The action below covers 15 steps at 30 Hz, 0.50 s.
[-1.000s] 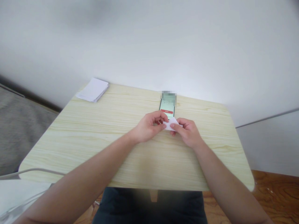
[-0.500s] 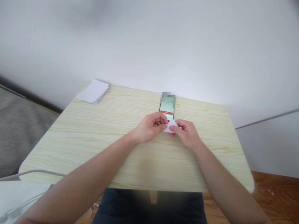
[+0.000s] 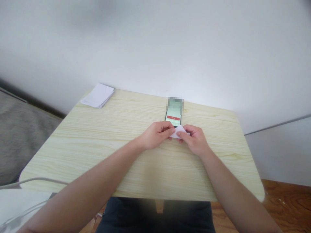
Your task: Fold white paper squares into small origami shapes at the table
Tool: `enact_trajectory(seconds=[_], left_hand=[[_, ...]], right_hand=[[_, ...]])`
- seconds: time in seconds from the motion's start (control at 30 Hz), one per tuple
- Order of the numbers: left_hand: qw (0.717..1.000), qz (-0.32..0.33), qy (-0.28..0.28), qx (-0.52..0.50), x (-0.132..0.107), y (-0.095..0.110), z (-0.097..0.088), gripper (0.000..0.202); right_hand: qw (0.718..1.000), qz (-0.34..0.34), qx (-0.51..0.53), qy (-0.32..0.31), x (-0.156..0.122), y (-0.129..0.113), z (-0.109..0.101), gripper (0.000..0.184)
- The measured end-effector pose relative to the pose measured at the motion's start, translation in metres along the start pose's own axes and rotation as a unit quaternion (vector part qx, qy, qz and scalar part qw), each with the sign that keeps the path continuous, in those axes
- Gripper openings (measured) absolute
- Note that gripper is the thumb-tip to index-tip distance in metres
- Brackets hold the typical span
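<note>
A small white piece of paper (image 3: 178, 132), seemingly folded with a pointed top corner, is held between both hands over the middle of the table. My left hand (image 3: 159, 134) pinches its left end between thumb and fingers. On the right side, my right hand (image 3: 194, 137) grips it with the thumb on top and fingers beneath. Just beyond the paper lies a phone (image 3: 174, 113) with a lit greenish screen and a red bar; its upper part is blurred out. The fingers hide parts of the paper.
The pale wood-grain table (image 3: 97, 139) stands against a white wall (image 3: 155, 48). A stack of white paper sheets (image 3: 98, 95) lies at its far left corner. A cable (image 3: 41, 178) crosses the near left corner, by a white surface (image 3: 21, 204).
The left fingers have come down from a raised, curled position and closed onto the left end of the paper. The right hand has barely moved.
</note>
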<state>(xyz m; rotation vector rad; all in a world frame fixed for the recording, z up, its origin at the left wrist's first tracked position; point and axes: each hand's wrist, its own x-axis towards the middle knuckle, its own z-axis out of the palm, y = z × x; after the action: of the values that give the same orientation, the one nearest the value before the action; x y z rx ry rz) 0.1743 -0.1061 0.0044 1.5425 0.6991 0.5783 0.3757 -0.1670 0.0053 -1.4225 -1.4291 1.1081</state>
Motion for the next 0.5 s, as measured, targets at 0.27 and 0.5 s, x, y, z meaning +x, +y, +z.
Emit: enact_trajectory(seconds=[0.27,0.5], left_hand=[[0.999,0.004,0.004,0.046,-0.0012,-0.0002,-0.0007,0.028],[0.997,-0.012,-0.002,0.07,-0.0031,0.0021,-0.0004,0.027]], right_hand=[[0.999,0.007,-0.025,0.022,0.0006,0.0019,0.0033,0.014],[1.0,0.009,-0.015,0.003,-0.0007,-0.0015,0.0031,0.015]])
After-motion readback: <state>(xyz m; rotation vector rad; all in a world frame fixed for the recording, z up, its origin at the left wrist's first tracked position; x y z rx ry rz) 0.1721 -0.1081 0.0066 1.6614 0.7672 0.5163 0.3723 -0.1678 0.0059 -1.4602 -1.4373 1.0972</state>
